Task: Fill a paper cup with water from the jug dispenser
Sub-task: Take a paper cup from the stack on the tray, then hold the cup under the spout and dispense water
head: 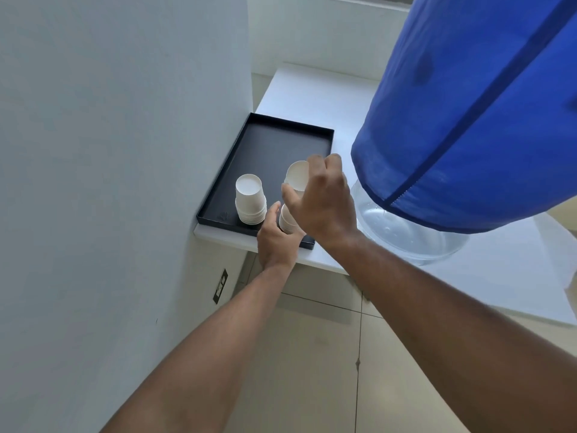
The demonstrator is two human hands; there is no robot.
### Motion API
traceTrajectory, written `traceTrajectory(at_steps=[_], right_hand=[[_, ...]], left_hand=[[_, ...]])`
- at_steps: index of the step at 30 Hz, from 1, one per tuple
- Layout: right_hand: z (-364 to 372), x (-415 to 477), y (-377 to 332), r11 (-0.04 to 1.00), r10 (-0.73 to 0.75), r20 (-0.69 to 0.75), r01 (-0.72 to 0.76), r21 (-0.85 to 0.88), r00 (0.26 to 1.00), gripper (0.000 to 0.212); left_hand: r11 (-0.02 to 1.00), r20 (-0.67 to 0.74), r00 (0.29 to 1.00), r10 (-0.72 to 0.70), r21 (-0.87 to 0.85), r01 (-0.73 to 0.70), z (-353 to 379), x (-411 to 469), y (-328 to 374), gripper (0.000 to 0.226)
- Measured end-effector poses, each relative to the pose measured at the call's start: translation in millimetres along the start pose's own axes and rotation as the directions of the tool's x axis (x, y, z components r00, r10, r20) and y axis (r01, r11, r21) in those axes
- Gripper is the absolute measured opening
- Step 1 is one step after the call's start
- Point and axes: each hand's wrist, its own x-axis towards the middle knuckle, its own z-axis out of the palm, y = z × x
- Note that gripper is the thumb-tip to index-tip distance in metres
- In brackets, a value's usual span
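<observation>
A black tray (271, 142) lies on a white counter (315, 95). Two stacks of upside-down white paper cups stand at its near end. My left hand (276, 237) grips the right stack (286, 220) near its base. My right hand (321, 198) holds a single paper cup (296, 175) just above that stack, bottom facing up and to the left. The left stack (249, 200) stands untouched. The water jug (406, 232), clear at its base and wrapped in a blue cloth cover (474, 114), stands on the counter to the right. Its tap is not visible.
A pale wall (118, 135) runs close along the tray's left side, with a small socket plate (220, 285) low down. Beige floor tiles (312, 354) lie below the counter edge. The far half of the tray holds nothing.
</observation>
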Motion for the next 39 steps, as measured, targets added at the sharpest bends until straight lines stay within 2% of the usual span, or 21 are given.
traceTrajectory(at_steps=[4,6,7,8,10,12,14,16,18,22,26,30,33,36,38,39], right_hand=[[-13.7,-18.4,-3.3,0.994,-0.100,-0.089,0.103,0.034,0.991,0.049],[-21.0,-31.7,-4.7,0.989,-0.130,-0.129,0.139,0.060,0.983,0.051],[-24.5,-39.0,-5.5,0.987,-0.128,-0.151,0.142,0.081,0.980,0.052],[-27.6,-45.9,-6.2,0.985,-0.118,-0.172,0.138,0.107,0.978,0.052],[-31.9,-59.6,-6.9,0.978,-0.087,-0.200,0.121,0.168,0.976,0.053],[-34.9,-75.2,-6.5,0.965,-0.061,-0.201,0.109,0.237,0.978,0.054],[-35.9,-92.5,-5.3,0.956,-0.055,-0.205,0.111,0.271,0.977,0.055],[-35.5,-108.7,-2.6,0.953,-0.030,-0.215,0.093,0.287,0.976,0.056],[-35.0,-120.1,0.6,0.946,0.016,-0.218,0.055,0.318,0.976,0.057],[-37.0,-140.0,11.6,0.933,0.089,-0.186,-0.016,0.360,0.979,0.052],[-37.6,-163.1,26.5,0.948,0.150,-0.067,-0.125,0.292,0.986,0.079],[-40.4,-175.9,39.0,0.926,0.210,0.016,-0.204,0.318,0.978,0.098],[-41.2,-184.1,51.7,0.878,0.284,0.076,-0.292,0.378,0.956,0.097],[-41.0,-197.2,65.5,0.853,0.334,0.057,-0.327,0.407,0.941,0.089],[-39.3,-209.6,76.1,0.838,0.383,0.048,-0.369,0.403,0.922,0.086],[-37.9,-216.8,82.9,0.831,0.404,0.059,-0.393,0.394,0.913,0.085]], left_hand=[[0.999,-0.125,0.992,0.021,-0.044,-0.027,-0.3,-18.1,0.6,0.072],[0.986,-0.189,0.980,-0.065,-0.164,0.034,-5.0,-34.6,4.6,0.066],[0.954,-0.181,0.973,-0.142,-0.286,0.086,-9.4,-43.0,7.4,0.059],[0.894,-0.131,0.968,-0.212,-0.427,0.137,-14.8,-49.1,11.0,0.051],[0.691,0.080,0.958,-0.277,-0.676,0.256,-26.3,-57.1,21.4,0.052],[0.485,0.280,0.931,-0.232,-0.796,0.361,-37.6,-62.9,34.5,0.064],[0.403,0.367,0.919,-0.145,-0.826,0.394,-47.5,-66.9,46.6,0.079],[0.424,0.400,0.915,-0.044,-0.822,0.380,-55.0,-71.5,54.9,0.083],[0.491,0.421,0.907,0.024,-0.795,0.356,-58.8,-76.0,58.7,0.074],[0.594,0.395,0.916,0.068,-0.754,0.281,-57.5,-84.2,50.8,0.060],[0.746,0.346,0.933,0.100,-0.647,0.160,-58.1,-98.3,34.0,0.080],[0.846,0.374,0.907,0.192,-0.531,0.040,-52.5,-113.8,13.6,0.085],[0.916,0.439,0.874,0.209,-0.402,-0.017,-46.7,-125.4,-0.1,0.088],[0.953,0.522,0.818,0.240,-0.289,-0.095,-42.0,-133.7,-10.6,0.081],[0.950,0.550,0.795,0.258,-0.296,-0.104,-38.1,-138.9,-8.5,0.073],[0.948,0.539,0.805,0.248,-0.305,-0.088,-33.7,-140.4,-6.6,0.073]])
